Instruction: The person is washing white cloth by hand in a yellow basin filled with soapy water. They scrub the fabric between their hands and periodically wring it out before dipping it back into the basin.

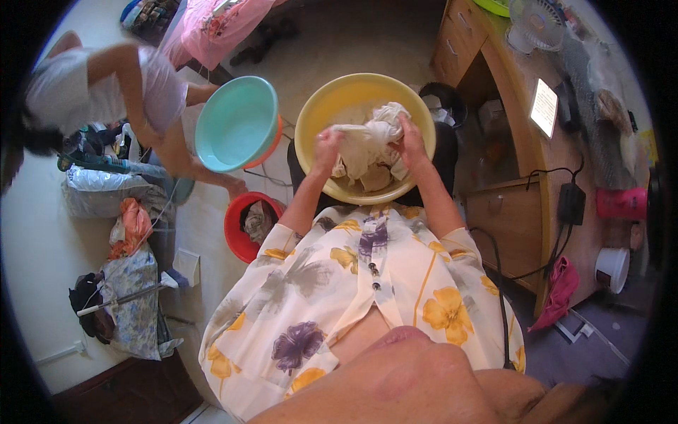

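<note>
A yellow plastic basin [318, 100] lies before me with water and wet whitish cloth in it. My left hand [329, 144] is closed on one end of a whitish cloth [365, 139] over the basin. Its bunched part is held by my right hand [409, 139], near the basin's right side. The cloth stretches between both hands, and its lower folds hang down to more cloth in the basin. Whether these pieces are separate I cannot tell.
At the left are a turquoise basin [235, 124] over an orange one [269, 150] and a red bucket [233, 233] holding cloth. Another person [106, 90] bends beside them. A black bin [460, 108] and a wooden desk [508, 222] stand at the right.
</note>
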A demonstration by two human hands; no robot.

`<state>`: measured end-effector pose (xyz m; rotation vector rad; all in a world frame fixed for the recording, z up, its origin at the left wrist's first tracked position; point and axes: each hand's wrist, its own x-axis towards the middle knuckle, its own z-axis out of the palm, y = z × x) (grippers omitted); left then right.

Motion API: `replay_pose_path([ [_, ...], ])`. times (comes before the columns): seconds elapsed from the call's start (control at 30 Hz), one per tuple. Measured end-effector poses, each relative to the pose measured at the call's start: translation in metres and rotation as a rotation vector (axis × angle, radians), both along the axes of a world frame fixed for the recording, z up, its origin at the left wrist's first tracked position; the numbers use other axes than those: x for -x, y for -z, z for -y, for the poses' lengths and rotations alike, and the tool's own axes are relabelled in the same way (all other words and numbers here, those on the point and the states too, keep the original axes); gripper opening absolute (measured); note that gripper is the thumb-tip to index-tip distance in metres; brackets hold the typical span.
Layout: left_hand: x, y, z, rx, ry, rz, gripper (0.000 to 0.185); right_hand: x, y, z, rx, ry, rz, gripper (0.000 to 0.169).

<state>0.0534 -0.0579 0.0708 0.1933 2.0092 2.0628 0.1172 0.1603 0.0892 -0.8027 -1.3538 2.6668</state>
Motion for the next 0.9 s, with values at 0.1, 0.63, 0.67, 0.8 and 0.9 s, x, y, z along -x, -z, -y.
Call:
replay_pose_path([
  [0.1,0.012,-0.003,0.018,-0.245,-0.151,0.357,0.03,0.001,0.029,-0.023,-0.18,0.103,0.036,0.044],
  [0.63,0.001,-0.023,0.003,-0.461,-0.005,0.35,0.039,-0.031,0.052,0.01,-1.558,-0.301,-0.074,0.039],
  [0.67,0.004,-0.027,0.002,-0.452,0.004,0.342,0.039,-0.03,0.059,0.004,-1.559,-0.37,-0.047,0.036],
  [0.8,0.016,-0.042,0.011,-0.441,0.179,0.347,0.041,-0.024,0.039,-0.009,-1.518,-0.567,0.065,0.034],
  [0.9,0.015,-0.064,0.01,-0.432,0.311,0.395,0.042,-0.013,0.014,-0.009,-1.387,-0.379,-0.201,0.036],
])
